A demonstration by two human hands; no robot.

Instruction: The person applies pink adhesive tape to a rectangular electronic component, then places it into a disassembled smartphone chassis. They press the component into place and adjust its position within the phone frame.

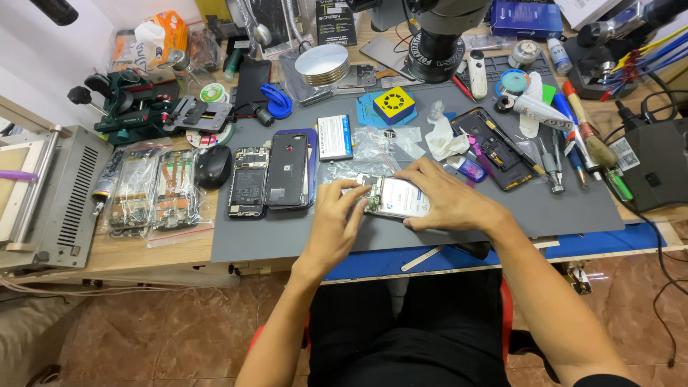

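An opened phone with a white battery [396, 197] lies on the grey work mat [559, 208] near its front edge. My right hand [448, 197] rests over the phone's right side and holds it down, fingers spread along its top edge. My left hand [337, 218] presses its fingertips against the phone's left end, where the circuit board shows. Left of my hands lie a phone with its back removed [247, 183] and a dark phone [288, 170], side by side.
A separate white battery [335, 136], clear plastic bags [390, 143], a crumpled tissue [446, 140], an open black phone frame [494, 148] and tools [555, 161] lie on the mat. A microscope base [437, 50] stands behind. Bagged phone parts [154, 188] and a black mouse [213, 166] sit left.
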